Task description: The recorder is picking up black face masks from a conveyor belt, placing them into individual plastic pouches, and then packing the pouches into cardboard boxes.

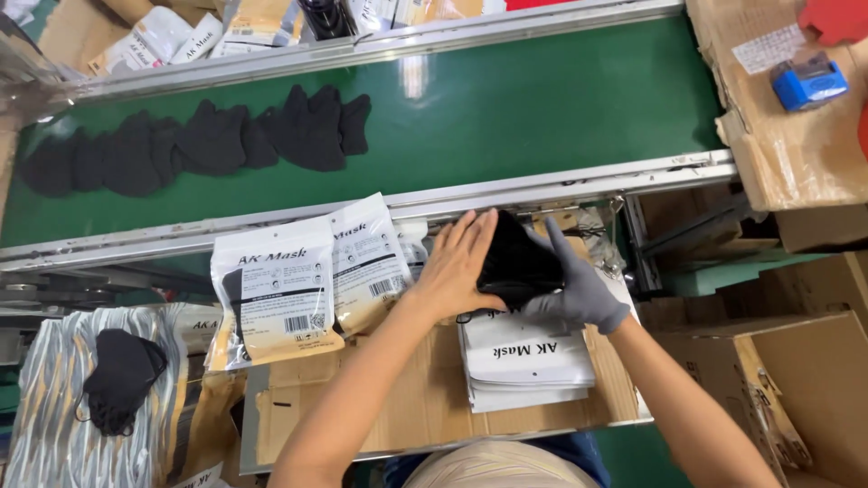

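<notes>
Black masks (515,264) clasped between bare left hand (455,267) and gloved right hand (579,287), above white pouches (529,361)

white-and-tan filled pouches (276,294) left of centre, stack of empty white pouches (529,361) beneath hands

Green conveyor belt (542,108) above a cardboard-topped desk (416,407).

A row of black masks (208,140) lies on the belt at the upper left of the frame. On the desk, lower centre, sits a stack of white pouches (529,366); filled mask packets (276,289) lean at its left, against the belt's metal rail (561,185).
</notes>
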